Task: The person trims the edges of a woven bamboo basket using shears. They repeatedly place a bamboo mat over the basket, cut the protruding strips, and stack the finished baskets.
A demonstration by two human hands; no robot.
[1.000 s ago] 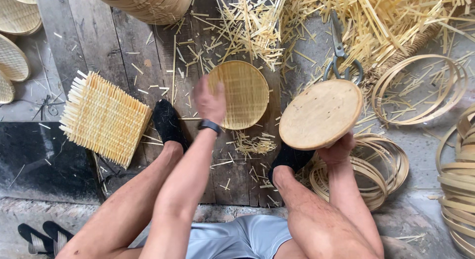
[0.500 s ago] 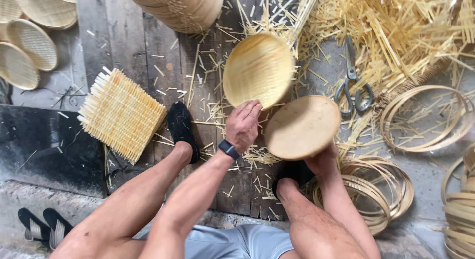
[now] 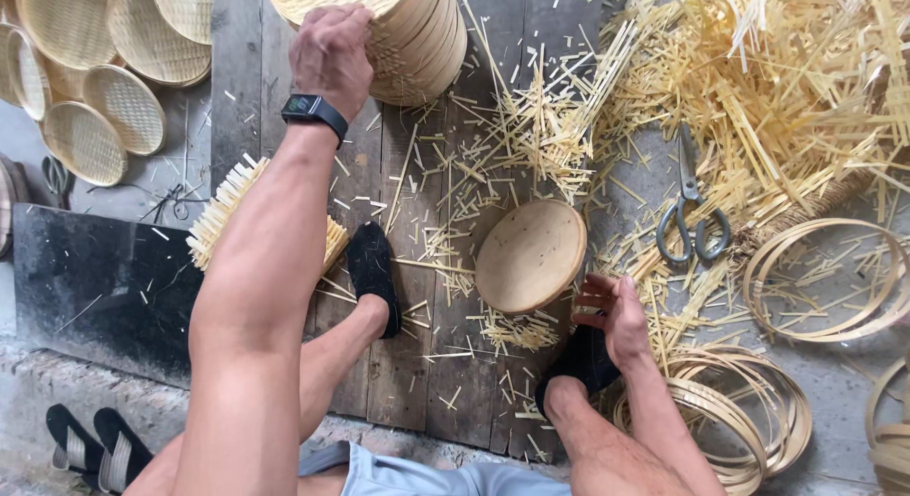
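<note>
The left hand (image 3: 332,50) is up on the tall stack of trays (image 3: 398,31), fingers bent over the top one and pressing on it. The right hand (image 3: 611,316) sits low by a round tray (image 3: 531,256) on the floor boards (image 3: 417,268), fingers loose, just touching its rim. The trays look light, stiff and thin, so the rim is the best place to hold

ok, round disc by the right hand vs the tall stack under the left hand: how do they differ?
The round disc is a single piece, tilted on edge on the planks; the stack is many woven trays piled together. The disc shows a smooth, plain face; the stack's top shows open weave. The right hand is next to the disc's lower rim; the left hand rests on the stack. Both are round and pale bamboo-coloured.
</note>
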